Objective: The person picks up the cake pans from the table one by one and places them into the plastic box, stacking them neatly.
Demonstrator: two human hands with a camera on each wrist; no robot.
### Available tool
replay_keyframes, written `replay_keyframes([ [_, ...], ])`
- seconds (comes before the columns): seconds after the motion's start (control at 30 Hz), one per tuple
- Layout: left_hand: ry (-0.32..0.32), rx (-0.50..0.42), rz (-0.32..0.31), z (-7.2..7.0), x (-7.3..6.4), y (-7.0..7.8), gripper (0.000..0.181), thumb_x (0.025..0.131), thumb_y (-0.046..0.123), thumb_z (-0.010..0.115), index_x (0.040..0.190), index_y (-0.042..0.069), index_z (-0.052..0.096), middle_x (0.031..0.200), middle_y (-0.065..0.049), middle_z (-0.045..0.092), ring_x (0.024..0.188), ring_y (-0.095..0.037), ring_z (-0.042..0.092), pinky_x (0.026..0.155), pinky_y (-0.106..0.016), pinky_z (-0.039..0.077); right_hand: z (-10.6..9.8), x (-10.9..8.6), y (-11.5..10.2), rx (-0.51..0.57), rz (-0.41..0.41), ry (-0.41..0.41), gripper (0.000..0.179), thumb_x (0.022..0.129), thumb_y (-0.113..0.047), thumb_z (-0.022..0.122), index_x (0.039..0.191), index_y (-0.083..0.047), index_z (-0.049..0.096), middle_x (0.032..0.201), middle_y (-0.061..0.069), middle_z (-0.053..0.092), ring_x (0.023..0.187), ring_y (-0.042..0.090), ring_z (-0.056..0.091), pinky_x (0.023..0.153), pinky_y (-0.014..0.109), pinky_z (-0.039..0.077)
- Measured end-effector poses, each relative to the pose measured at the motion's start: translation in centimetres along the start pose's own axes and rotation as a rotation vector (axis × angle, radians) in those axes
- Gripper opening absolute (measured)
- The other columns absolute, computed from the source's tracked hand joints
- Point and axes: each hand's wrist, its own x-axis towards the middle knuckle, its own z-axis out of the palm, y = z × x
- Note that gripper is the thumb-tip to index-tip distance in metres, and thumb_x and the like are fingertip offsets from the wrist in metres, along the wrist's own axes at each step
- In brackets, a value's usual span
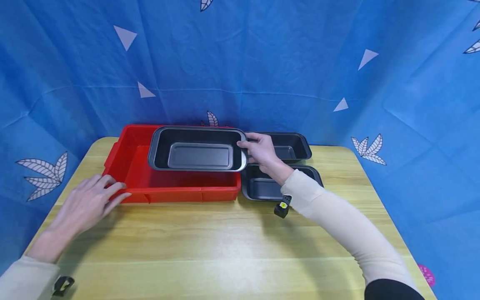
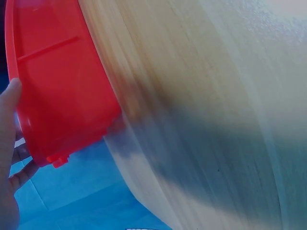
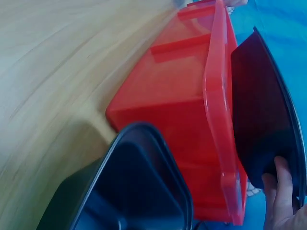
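My right hand (image 1: pixel 264 153) grips the right end of a dark loaf pan (image 1: pixel 200 156), thumb over the rim and fingers underneath. That pan is raised over the red plastic bin (image 1: pixel 221 194), its hollow facing the head camera. In the right wrist view, the held loaf pan (image 3: pixel 261 105) tilts beside the bin's rim. At the bin's front left corner, my left hand (image 1: pixel 88 202) holds the edge. The left wrist view has the thumb (image 2: pixel 12 93) at the bin's rim and the other fingers around the corner.
Two more dark loaf pans stand right of the bin, a rear pan (image 1: pixel 296 146) and a front pan (image 1: pixel 262 189), partly hidden by my right arm. All rest on a wooden table (image 1: pixel 210 246). A blue patterned cloth (image 1: pixel 240 62) hangs behind the table.
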Motion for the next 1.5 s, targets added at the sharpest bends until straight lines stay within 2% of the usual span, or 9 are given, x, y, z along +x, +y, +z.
replay_keyframes([
  [0.33, -0.009, 0.003, 0.001, -0.1, 0.2, 0.0, 0.051, 0.069, 0.024, 0.096, 0.111, 0.005, 0.076, 0.094, -0.020, 0.069, 0.082, -0.035, 0.061, 0.070, -0.054, 0.060, 3.2, 1.2, 0.1, 0.003, 0.037, 0.007, 0.040, 0.098, -0.012, 0.074, 0.138, -0.008, 0.069, 0.093, 0.009, 0.073, 0.063, 0.012, 0.064, 0.058, 0.027, 0.062],
  [0.63, -0.032, -0.003, -0.014, -0.2, 0.0, 0.0, 0.050, 0.069, 0.024, 0.095, 0.112, 0.006, 0.077, 0.095, -0.019, 0.069, 0.084, -0.035, 0.061, 0.072, -0.055, 0.059, 5.7, 2.1, 0.0, 0.002, 0.048, -0.018, 0.041, 0.099, -0.013, 0.074, 0.140, -0.010, 0.068, 0.115, 0.017, 0.076, 0.078, 0.020, 0.071, 0.076, 0.038, 0.066],
  [0.9, -0.015, -0.004, -0.014, -0.2, -0.1, 0.1, 0.048, 0.070, 0.023, 0.095, 0.111, 0.006, 0.077, 0.096, -0.019, 0.069, 0.084, -0.035, 0.061, 0.072, -0.053, 0.058, 6.9, 2.5, 0.3, -0.001, 0.062, -0.030, 0.042, 0.099, -0.013, 0.074, 0.141, -0.009, 0.066, 0.118, 0.018, 0.077, 0.092, 0.028, 0.078, 0.079, 0.039, 0.066],
  [0.97, -0.001, -0.008, -0.009, -0.1, -0.2, 0.0, 0.042, 0.090, 0.043, 0.080, 0.111, 0.006, 0.078, 0.095, -0.019, 0.069, 0.084, -0.035, 0.061, 0.072, -0.053, 0.057, 7.2, 2.6, 0.5, -0.004, 0.069, -0.029, 0.044, 0.099, -0.013, 0.074, 0.142, -0.009, 0.066, 0.118, 0.018, 0.076, 0.091, 0.026, 0.078, 0.080, 0.040, 0.066],
  [1.03, 0.019, -0.013, -0.003, 0.0, -0.1, -0.1, 0.058, 0.104, 0.060, 0.053, 0.109, 0.007, 0.078, 0.094, -0.019, 0.069, 0.083, -0.034, 0.060, 0.071, -0.052, 0.056, 7.5, 2.8, 0.6, -0.009, 0.073, -0.028, 0.045, 0.099, -0.013, 0.074, 0.143, -0.009, 0.065, 0.119, 0.018, 0.076, 0.091, 0.025, 0.077, 0.082, 0.041, 0.065],
  [1.13, 0.038, -0.013, 0.002, 0.1, 0.0, -0.2, 0.097, 0.102, 0.072, 0.006, 0.109, 0.007, 0.078, 0.093, -0.018, 0.069, 0.081, -0.033, 0.060, 0.070, -0.052, 0.056, 7.9, 3.0, 0.7, -0.003, 0.075, -0.021, 0.044, 0.098, -0.012, 0.074, 0.142, -0.009, 0.066, 0.118, 0.018, 0.077, 0.090, 0.025, 0.077, 0.083, 0.043, 0.065],
  [1.23, 0.045, -0.017, 0.011, 0.2, 0.1, -0.2, 0.096, 0.103, 0.071, 0.006, 0.109, 0.007, 0.078, 0.094, -0.019, 0.069, 0.081, -0.034, 0.060, 0.069, -0.051, 0.056, 8.2, 3.0, 0.8, 0.009, 0.077, -0.023, 0.042, 0.098, -0.011, 0.075, 0.140, -0.009, 0.068, 0.117, 0.018, 0.078, 0.093, 0.027, 0.079, 0.083, 0.044, 0.065],
  [1.4, 0.046, -0.021, 0.032, 0.3, 0.0, -0.3, 0.080, 0.107, 0.066, 0.025, 0.110, 0.007, 0.078, 0.094, -0.018, 0.069, 0.082, -0.033, 0.060, 0.070, -0.051, 0.056, 8.6, 2.8, 0.9, 0.006, 0.089, -0.022, 0.043, 0.098, -0.011, 0.075, 0.140, -0.009, 0.067, 0.116, 0.019, 0.079, 0.101, 0.033, 0.080, 0.084, 0.045, 0.065],
  [1.5, 0.043, -0.027, 0.034, 0.3, 0.0, -0.2, 0.081, 0.107, 0.067, 0.023, 0.110, 0.007, 0.078, 0.094, -0.018, 0.069, 0.081, -0.033, 0.059, 0.070, -0.051, 0.055, 8.8, 2.7, 1.1, -0.001, 0.104, -0.021, 0.045, 0.098, -0.011, 0.074, 0.142, -0.009, 0.066, 0.118, 0.019, 0.078, 0.104, 0.034, 0.080, 0.085, 0.046, 0.065],
])
